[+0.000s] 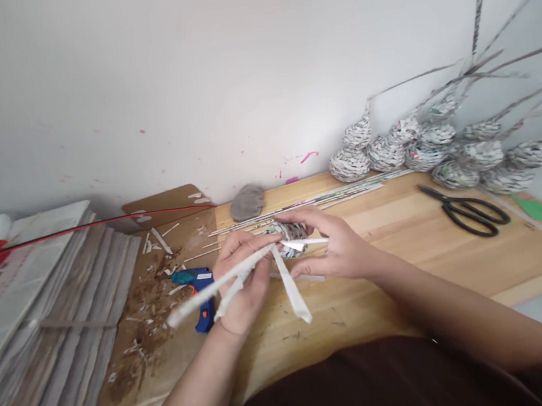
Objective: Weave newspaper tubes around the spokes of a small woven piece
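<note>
A small woven newspaper piece [293, 231] is between my hands over the middle of the table. Loose white paper strips [291, 288] stick out from it towards me and to the sides. My left hand [242, 277] is closed on the piece at the base of these strips, its thumb and fingers pressed together. My right hand [333, 241] curves round the far and right side of the piece, its thumb lower and nearer me. One short strip points at the right palm. Part of the woven body is hidden behind the fingers.
A blue glue gun [204, 307] lies left of my hands on scrap-strewn cardboard [124, 373]. Bundled newspapers [64, 315] are stacked at far left. Behind are rolled paper sticks [319, 199] and a grey lump [247, 202]. Black scissors [470, 211] and several woven newspaper forms [386, 152] stand rightward.
</note>
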